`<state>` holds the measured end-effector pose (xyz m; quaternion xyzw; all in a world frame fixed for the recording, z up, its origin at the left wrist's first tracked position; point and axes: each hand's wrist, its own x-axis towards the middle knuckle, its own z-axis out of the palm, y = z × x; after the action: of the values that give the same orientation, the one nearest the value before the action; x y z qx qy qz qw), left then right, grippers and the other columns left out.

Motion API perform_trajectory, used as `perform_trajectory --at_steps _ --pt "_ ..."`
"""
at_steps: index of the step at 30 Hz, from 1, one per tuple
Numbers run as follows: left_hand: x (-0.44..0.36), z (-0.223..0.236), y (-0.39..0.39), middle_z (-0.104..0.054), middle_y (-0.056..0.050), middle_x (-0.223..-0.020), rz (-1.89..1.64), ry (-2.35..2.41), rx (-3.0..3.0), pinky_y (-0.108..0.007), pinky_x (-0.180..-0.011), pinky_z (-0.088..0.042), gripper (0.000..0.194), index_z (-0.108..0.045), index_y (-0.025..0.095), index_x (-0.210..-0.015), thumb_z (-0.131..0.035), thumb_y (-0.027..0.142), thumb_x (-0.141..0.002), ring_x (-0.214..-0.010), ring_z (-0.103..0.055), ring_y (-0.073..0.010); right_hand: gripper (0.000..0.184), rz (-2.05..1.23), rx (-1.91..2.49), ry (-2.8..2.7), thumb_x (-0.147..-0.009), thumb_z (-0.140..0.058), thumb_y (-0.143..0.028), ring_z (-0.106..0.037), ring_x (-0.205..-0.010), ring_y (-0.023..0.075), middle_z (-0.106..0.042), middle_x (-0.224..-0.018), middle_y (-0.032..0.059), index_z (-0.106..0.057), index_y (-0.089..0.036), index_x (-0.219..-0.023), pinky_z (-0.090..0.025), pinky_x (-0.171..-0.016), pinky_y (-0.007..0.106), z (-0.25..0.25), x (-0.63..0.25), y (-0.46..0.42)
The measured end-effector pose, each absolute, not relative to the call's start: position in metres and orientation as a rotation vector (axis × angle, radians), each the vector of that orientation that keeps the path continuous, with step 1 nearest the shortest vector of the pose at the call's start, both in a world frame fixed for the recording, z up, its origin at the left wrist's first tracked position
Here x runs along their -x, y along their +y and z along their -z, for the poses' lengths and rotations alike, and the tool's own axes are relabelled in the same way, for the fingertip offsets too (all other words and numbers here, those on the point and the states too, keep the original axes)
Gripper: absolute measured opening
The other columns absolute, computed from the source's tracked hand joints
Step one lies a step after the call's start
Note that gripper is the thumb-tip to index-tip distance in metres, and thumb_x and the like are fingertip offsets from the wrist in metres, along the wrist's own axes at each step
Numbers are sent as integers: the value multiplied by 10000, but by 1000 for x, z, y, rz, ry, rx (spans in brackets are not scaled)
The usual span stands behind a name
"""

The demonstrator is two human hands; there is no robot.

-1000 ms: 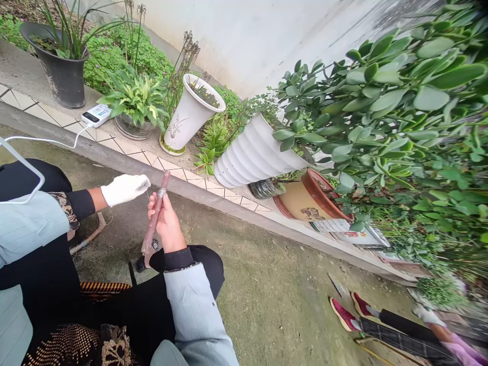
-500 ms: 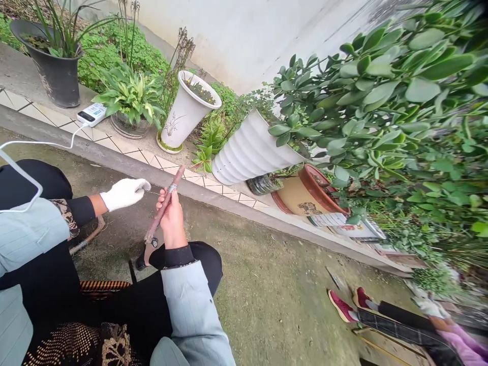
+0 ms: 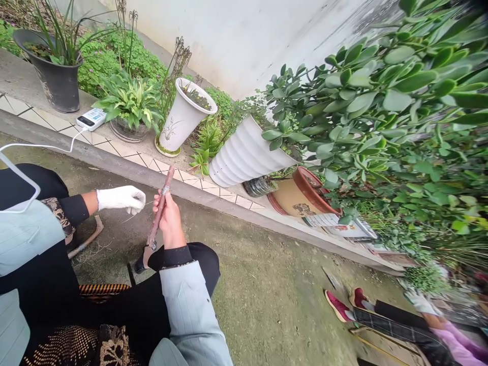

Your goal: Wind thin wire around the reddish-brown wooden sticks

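My bare right hand (image 3: 171, 217) is wrapped around a reddish-brown wooden stick (image 3: 160, 211), tilted with its upper end away from me. Several turns of thin silvery wire (image 3: 165, 190) circle the stick just above my fingers. My left hand (image 3: 124, 198), in a white glove, is closed beside the stick, pinching the free wire. A short stretch of wire spans the gap between both hands, and a loose tail hangs below the glove. The stick's lower end is close to my shoe, and I cannot tell whether they touch.
A tiled ledge (image 3: 114, 148) runs across in front, bearing potted plants, a white device (image 3: 91, 119) with a cable, and a leaning white ribbed pot (image 3: 247, 155). A bent branch (image 3: 88, 239) lies on the ground at left. Another person in red shoes (image 3: 337, 305) is at far right.
My left hand has turned, its fingers now pointing more downward, and a loose wire tail shows beneath it. The stick has shifted slightly left, still in my right hand.
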<state>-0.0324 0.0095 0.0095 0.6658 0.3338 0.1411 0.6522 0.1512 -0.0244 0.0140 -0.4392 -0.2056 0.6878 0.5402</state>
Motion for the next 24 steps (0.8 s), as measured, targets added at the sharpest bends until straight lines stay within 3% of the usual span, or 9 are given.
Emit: perform_trajectory --at_steps 4,7,13,16,18,20,22,24 --pt "30 -9 3 -586 -19 -614 -438 1064 -1901 -243 -573 -425 99 -526 179 -650 -504 253 -712 -605 -562 -162 245 -1611 1042 -468 -834 -595 -377 -517 -554 76 -650 -759 34 -627 -151 -925 -403 -444 180 -13 -147 -26" --pt "29 -8 -5 -604 -32 -658 -585 1343 -2026 -259 -617 -422 137 -549 181 -672 -501 289 -741 -660 -567 -179 248 -1618 1015 -419 -862 -557 -397 -509 -563 67 -662 -836 41 -619 -167 -934 -415 -457 172 -12 -146 -26" --pt "36 2 -29 -658 -96 -920 -866 850 -1119 -338 -731 -519 285 -522 159 -890 -594 420 -801 -787 -656 -195 250 -1770 917 -370 -892 -525 -409 -478 -551 43 -672 -1033 72 -618 -181 -934 -415 -440 139 -10 -155 -27" --pt "43 5 -41 -616 -48 -806 -854 766 -854 -290 -601 -513 333 -501 170 -933 -649 432 -791 -589 -598 -124 247 -1856 915 -339 -900 -518 -381 -463 -528 37 -662 -1102 109 -617 -156 -897 -391 -409 132 -8 -161 -27" --pt "49 6 -48 -512 34 -643 -795 764 -870 -191 -437 -388 311 -511 186 -971 -618 435 -820 -414 -406 -53 253 -1867 919 -337 -902 -519 -373 -457 -518 33 -671 -1070 116 -620 -143 -881 -376 -400 126 -6 -165 -28" --pt "52 6 -54 -392 78 -540 -694 819 -989 -163 -369 -237 285 -525 187 -950 -590 437 -829 -369 -253 -46 250 -1838 932 -359 -886 -549 -373 -458 -515 32 -684 -1018 109 -627 -136 -875 -369 -399 124 -2 -168 -29" --pt "54 5 -59 -375 73 -522 -629 937 -1180 -175 -383 -224 258 -530 180 -878 -570 428 -820 -392 -269 -65 261 -1793 972 -436 -854 -594 -386 -464 -515 37 -692 -975 108 -631 -127 -865 -370 -400 134 5 -171 -31" --pt "55 5 -64 -474 32 -584 -629 1090 -1446 -197 -455 -315 227 -530 178 -807 -549 404 -813 -480 -398 -100 300 -1717 1074 -595 -837 -603 -414 -471 -515 49 -695 -936 115 -629 -115 -847 -367 -395 151 12 -173 -31"
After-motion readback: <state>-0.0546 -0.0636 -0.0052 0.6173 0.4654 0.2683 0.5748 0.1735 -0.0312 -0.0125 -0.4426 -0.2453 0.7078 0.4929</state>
